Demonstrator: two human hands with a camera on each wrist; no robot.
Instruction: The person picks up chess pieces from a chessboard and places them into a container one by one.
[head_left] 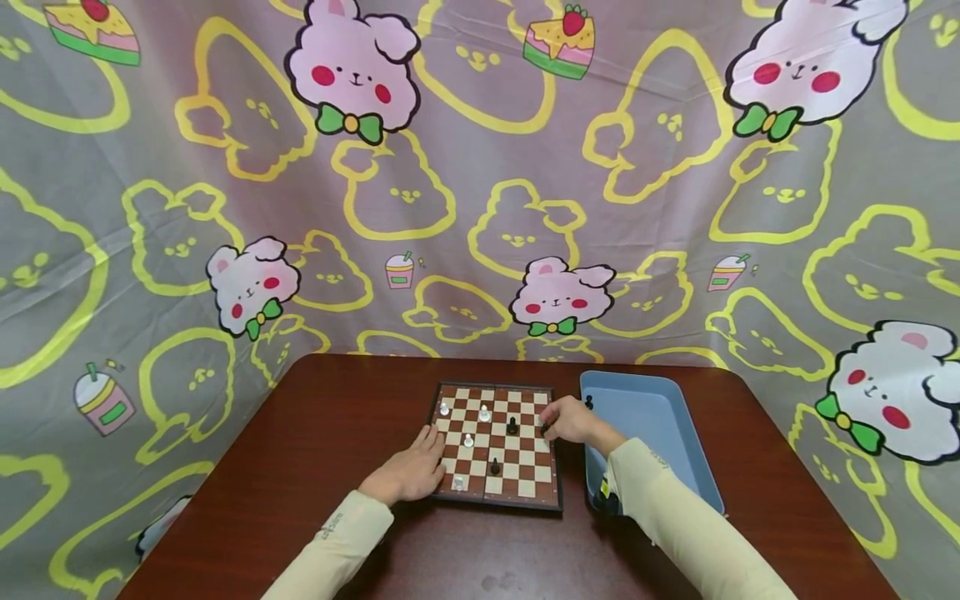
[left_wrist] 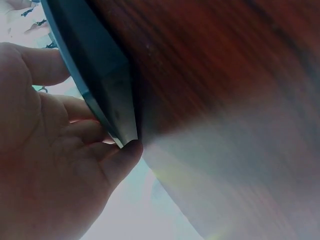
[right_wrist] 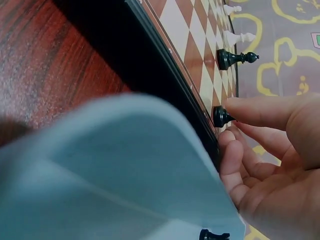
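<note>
In the head view my right hand [head_left: 573, 419] is at the right edge of the chessboard [head_left: 540, 457]. Its thumb and fingertips pinch the top of a black chess piece [right_wrist: 220, 117], whose round base stands over a square near the board's rim. My left hand [head_left: 415, 468] rests against the board's left side, fingers laid along the dark edge [left_wrist: 111, 90]. A black bishop [right_wrist: 235, 58] stands upright further in, and another black piece [head_left: 495, 467] stands near the front. Several white pieces [head_left: 468, 440] are spread over the left half.
A blue tray [head_left: 651, 382] lies right of the board, under my right forearm. One black piece [head_left: 588, 402] is by its far left corner. The brown table [head_left: 337, 408] meets a patterned cloth [head_left: 480, 217] hanging behind and on both sides.
</note>
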